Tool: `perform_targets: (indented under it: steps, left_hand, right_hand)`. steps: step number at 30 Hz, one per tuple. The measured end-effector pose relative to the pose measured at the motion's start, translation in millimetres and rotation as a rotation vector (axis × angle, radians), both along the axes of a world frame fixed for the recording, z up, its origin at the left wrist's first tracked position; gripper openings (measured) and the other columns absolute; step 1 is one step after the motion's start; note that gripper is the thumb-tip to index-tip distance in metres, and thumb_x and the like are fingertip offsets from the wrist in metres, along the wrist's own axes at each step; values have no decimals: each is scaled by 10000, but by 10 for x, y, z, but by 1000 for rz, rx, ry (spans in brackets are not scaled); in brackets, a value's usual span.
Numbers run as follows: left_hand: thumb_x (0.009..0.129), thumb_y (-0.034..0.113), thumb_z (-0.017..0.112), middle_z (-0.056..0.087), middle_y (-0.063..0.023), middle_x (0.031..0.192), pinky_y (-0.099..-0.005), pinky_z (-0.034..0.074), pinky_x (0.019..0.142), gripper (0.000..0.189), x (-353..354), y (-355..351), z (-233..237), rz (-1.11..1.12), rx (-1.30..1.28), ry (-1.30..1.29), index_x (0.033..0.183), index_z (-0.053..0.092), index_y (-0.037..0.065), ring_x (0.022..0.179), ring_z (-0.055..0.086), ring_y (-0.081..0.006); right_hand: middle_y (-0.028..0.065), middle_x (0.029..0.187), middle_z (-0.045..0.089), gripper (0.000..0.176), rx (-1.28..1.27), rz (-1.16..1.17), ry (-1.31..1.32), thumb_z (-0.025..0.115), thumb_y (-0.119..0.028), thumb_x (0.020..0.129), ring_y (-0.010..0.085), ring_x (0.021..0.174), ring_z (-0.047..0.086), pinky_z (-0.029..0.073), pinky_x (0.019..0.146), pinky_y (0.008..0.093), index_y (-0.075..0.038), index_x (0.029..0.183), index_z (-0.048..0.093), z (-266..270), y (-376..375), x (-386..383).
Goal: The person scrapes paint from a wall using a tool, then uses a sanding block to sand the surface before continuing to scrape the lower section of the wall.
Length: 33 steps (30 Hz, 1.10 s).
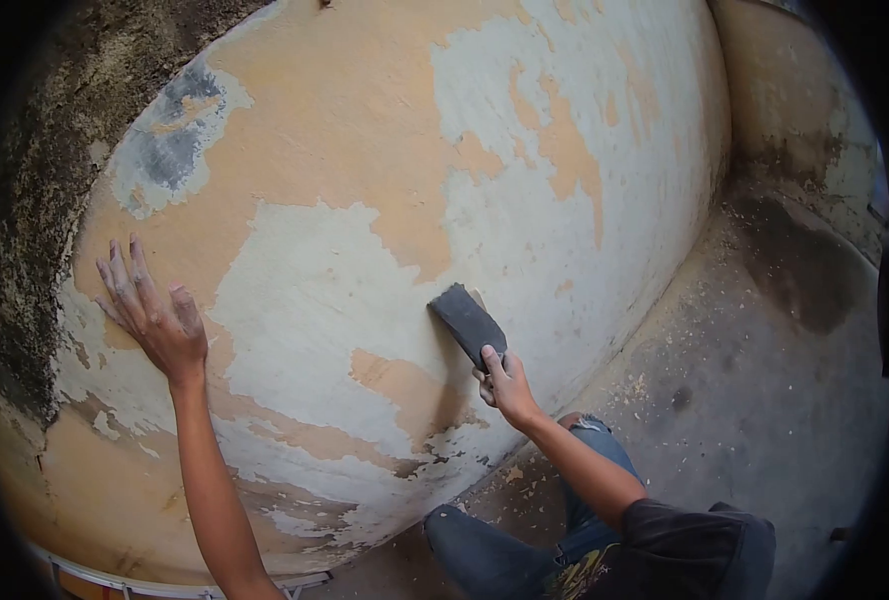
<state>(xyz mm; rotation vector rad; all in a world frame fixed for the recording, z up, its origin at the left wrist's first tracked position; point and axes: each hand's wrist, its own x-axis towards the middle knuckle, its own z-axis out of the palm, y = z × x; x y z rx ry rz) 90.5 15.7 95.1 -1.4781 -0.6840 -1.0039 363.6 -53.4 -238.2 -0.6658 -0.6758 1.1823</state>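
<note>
Scraper [468,322] clenched in right hand [506,386], jutting beyond it, left hand [160,325] open on wall [310,265]

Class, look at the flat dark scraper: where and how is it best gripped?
Probably by its near end, from the lower right, as the right hand holds it: the scraper slants up and left, its broad far end toward the peeling wall.

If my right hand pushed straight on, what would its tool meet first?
Probably the orange paint just past the dark tool, along the curved surface; whether the tool already touches is unclear.
</note>
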Motion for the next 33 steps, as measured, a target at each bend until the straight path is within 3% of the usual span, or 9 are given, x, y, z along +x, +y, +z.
perform_targets:
  steps: [6, 10, 12, 14, 19, 21, 25, 30, 33]
  left_hand:
    - [984, 558, 264, 341, -132, 1571, -611, 105, 1165, 693, 23, 21, 6, 7, -3, 21, 1517, 385, 131, 1472, 241, -391]
    - [987, 544, 266, 348, -134, 1567, -614, 105, 1162, 685, 38, 4, 0, 14, 1, 34, 1516, 384, 126, 1470, 243, -394]
    - [988, 544, 265, 350, -135, 1566, -612, 103, 1163, 683, 50, 3, 6, 17, 11, 27, 1515, 386, 129, 1470, 242, -394]
    - [988, 545, 264, 352, -135, 1564, -611, 101, 1164, 681, 56, -2, -14, 23, -4, 31, 1515, 388, 132, 1470, 242, -394]
    - [986, 549, 263, 357, -127, 1562, -614, 93, 1167, 678, 63, 4, -7, 3, 5, 23, 1509, 402, 141, 1473, 242, -381]
    - [985, 545, 267, 355, -126, 1563, -616, 96, 1166, 675, 48, 15, -3, 0, 10, 28, 1510, 400, 142, 1474, 241, -383]
    - [984, 527, 279, 349, -123, 1567, -620, 107, 1164, 660, 33, 19, 0, -3, 17, 22, 1516, 391, 152, 1475, 238, -383]
    - [981, 536, 280, 343, -124, 1571, -614, 108, 1166, 667, 20, 5, -16, 4, 9, -5, 1519, 388, 155, 1476, 233, -385]
    - [980, 559, 269, 344, -132, 1571, -610, 99, 1167, 689, 12, 25, 0, -9, 10, -3, 1518, 389, 146, 1475, 231, -393]
  right_hand:
    - [-1, 686, 469, 356, 184, -6, -30, 485, -439, 1035, 66, 451, 350, 287, 394, 227, -103, 944, 414, 820, 198, 141]
    - [-5, 667, 477, 344, -41, 43, 16, 508, -411, 1031, 65, 443, 394, 324, 397, 240, -76, 976, 448, -280, 10, -64]
    - [-6, 667, 474, 341, -61, 30, 17, 509, -408, 1031, 64, 442, 387, 321, 397, 239, -76, 981, 451, -408, -99, -90]
    - [-7, 666, 471, 338, -106, 20, 29, 510, -406, 1031, 63, 442, 380, 318, 397, 238, -75, 986, 454, -283, -102, -62]
    - [-5, 680, 465, 353, 133, -24, -5, 499, -425, 1031, 57, 456, 368, 297, 393, 230, -75, 1001, 457, 524, 215, 190]
    - [1, 695, 470, 352, 24, 21, 34, 499, -428, 1030, 57, 460, 364, 297, 397, 230, -82, 985, 448, 6, 19, 106]
    - [14, 734, 482, 357, -89, 74, 97, 501, -438, 1028, 59, 465, 346, 293, 406, 230, -100, 942, 424, -124, 11, 93]
    - [16, 695, 472, 388, 136, -5, 26, 500, -455, 1025, 70, 463, 364, 295, 409, 233, -91, 927, 410, 909, 246, 368]
    - [18, 704, 480, 399, -45, 29, 26, 492, -476, 1021, 68, 436, 366, 280, 388, 222, -90, 961, 409, 212, 64, 232]
